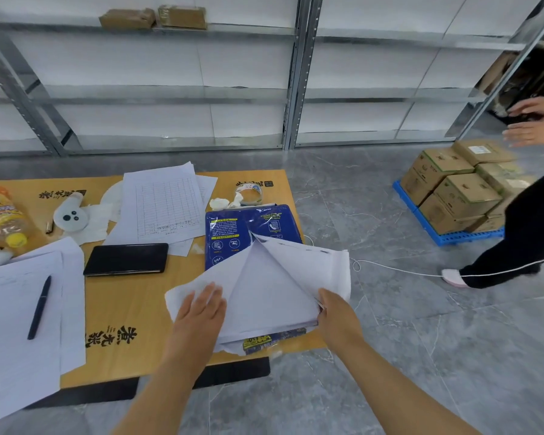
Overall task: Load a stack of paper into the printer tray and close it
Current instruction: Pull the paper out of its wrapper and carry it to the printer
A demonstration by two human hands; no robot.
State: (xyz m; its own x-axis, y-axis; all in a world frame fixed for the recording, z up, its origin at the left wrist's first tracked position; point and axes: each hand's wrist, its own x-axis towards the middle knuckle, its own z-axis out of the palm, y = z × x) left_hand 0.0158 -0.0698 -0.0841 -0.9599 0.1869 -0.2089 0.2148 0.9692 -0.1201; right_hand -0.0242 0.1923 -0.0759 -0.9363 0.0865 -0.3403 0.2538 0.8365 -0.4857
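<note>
Paper stack [274,290]: white sheets, lying in a torn blue glossy wrapper [233,233] at the right end of the table, near its front corner; top sheets lifted and folded into a tent shape.
Left hand [201,309]: flat on the left part of the stack, fingers [212,293] spread slightly, pressing the sheets down.
Right hand [336,315]: at the stack's right edge, fingers curled around and pinching the raised sheets.
Table [145,309]: orange-brown wood-look top with black printed characters; its right edge runs just beside the stack.
Open room: bare grey marble-pattern floor [390,356] lies right of and before the table; a thin white cord [405,270] crosses it.
Left clutter: black phone [126,259], loose forms [167,208], a pen [40,306] on paper, a plastic bottle [4,215], a tape roll [250,193].
Far right: cardboard boxes [453,189] on a blue pallet; another person's leg in dark trousers [525,233] stands near.
Behind: metal shelving [296,89], mostly bare.
</note>
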